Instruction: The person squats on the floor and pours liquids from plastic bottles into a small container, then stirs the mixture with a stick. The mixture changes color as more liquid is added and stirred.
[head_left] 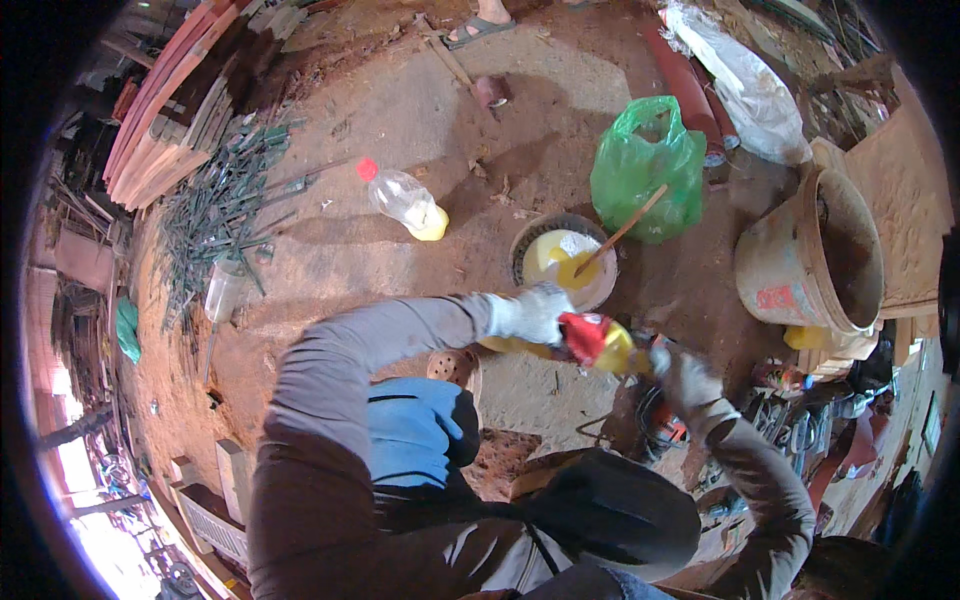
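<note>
Left hand (530,315) gripping 1 yellow bottle (606,346), red-banded (motion-blurred), near level; right hand (688,378) at its end, can't tell grip.

From the wearer's head, the left one of two side-by-side fisheye cameras looks steeply down and forward over a dirt-strewn floor (370,110). The sleeved arms (380,335) loom close along the lower edge; the gloved left hand (530,313) and right hand (685,375) sit farther out, right of center. A sandaled foot (488,25) marks the upper edge, while straight edges bow toward the dark rim.
</note>
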